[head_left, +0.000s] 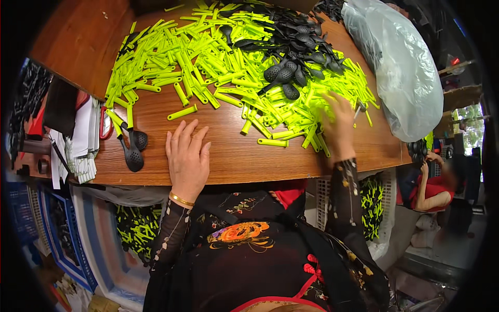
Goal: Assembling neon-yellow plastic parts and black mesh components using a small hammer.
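Note:
A big heap of lime-green plastic handles (156, 62) spreads over the brown wooden table. On its far right part lie many black perforated spoon heads (285, 75). My left hand (188, 156) rests flat on the table near the front edge, fingers stretched out, holding nothing. One loose green handle (183, 113) lies just beyond its fingertips. My right hand (340, 127) reaches into the right side of the heap; its fingers are smeared by motion, so any grip is unclear. At the table's left, two black perforated spoons (133, 158) with green handles lie together.
A large translucent plastic bag (397, 67) stands along the table's right edge. Papers (86, 135) and red-handled scissors (106, 124) lie at the left. Below the table, a lined crate (93, 234) and a white basket (387, 208) hold green-and-black pieces. Another person (434, 182) sits at the far right.

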{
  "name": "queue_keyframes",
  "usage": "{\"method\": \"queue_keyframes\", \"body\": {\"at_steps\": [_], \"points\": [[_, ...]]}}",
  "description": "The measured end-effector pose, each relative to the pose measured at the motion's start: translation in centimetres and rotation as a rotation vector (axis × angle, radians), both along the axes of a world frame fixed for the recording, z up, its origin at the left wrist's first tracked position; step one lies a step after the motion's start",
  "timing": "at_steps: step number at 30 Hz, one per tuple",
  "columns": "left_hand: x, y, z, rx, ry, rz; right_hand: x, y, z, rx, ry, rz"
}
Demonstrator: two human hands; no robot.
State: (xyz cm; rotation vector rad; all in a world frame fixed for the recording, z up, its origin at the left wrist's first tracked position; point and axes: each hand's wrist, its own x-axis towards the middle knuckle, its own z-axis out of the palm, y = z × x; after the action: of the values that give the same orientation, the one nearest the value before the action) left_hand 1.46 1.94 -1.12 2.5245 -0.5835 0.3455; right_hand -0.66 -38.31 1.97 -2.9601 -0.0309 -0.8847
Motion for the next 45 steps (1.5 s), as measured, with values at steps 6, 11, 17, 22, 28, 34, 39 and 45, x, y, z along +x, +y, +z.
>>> {"method": "queue_keyframes", "body": {"at_steps": [6, 11, 17, 22, 28, 34, 39, 45], "points": [[-0.2, 0.4, -0.3, -0.136, -0.018, 0.028, 6.4, 5.9, 0.8, 0.023, -0.055, 0.306], [-2.0, -0.1, 0.1, -1.146, 0.74, -0.074, 3.7, 13.3, 3.8, 0.504, 0.005, 0.5], [0.4, 0.3, 0.1, -1.859, 1.034, -0.151, 1.5, 21.5, 1.5, 0.944, 0.514, 0.691], [0.4, 3.2, -0.9, -1.898, 0.864, 0.004, 8.0, 22.5, 0.7, 0.728, 0.52, 0.744], [0.1, 2.3, -0.1, -1.64, 0.838, -0.006, 14.5, 25.2, 0.4, -0.051, 0.507, 0.652], [0.1, 1.7, -0.6, -1.566, 0.766, -0.024, 14.6, 23.9, 0.3, -0.025, 0.627, 0.789], [-0.1, 1.5, -0.1, -1.486, 0.803, -0.088, 12.1, 22.5, 1.5, 0.658, 0.687, 0.618], [-0.1, 0.7, 0.1, -1.547, 0.836, -0.089, 9.7, 23.9, 2.1, 1.454, 0.727, 0.682]]}}
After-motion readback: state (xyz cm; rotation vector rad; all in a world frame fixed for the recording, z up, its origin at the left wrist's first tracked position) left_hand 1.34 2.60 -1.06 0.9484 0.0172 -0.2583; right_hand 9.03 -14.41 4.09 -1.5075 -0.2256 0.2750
